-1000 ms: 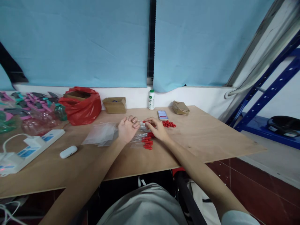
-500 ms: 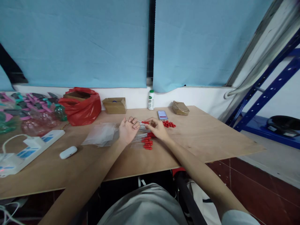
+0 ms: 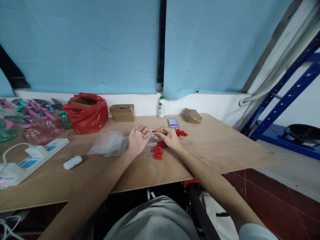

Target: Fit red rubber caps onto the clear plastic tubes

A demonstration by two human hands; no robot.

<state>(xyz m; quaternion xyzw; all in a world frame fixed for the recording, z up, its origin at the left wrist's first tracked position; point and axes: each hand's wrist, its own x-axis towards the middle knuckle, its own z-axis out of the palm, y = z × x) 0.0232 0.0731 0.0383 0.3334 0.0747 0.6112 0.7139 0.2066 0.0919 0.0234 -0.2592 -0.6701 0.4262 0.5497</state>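
My left hand is closed, palm turned up, its curled fingers around the thin clear tube of a dropper. At the tube's right end, my right hand pinches the dropper's red rubber bulb between thumb and fingers. Most of the tube is hidden by the left fingers. Below the hands, several droppers with red bulbs lie side by side, their clear tubes pointing left. Loose red bulbs are heaped just beyond my right hand. Clear plastic bags lie flat left of my left hand.
A phone, a white bottle and a brown package are at the back. Left of them stand an open carton and a red bag. Spray bottles, a power strip and a white case occupy the left.
My two hands have come slightly closer together, the left shifting a little right. Less of the red bulb and tube shows between them.
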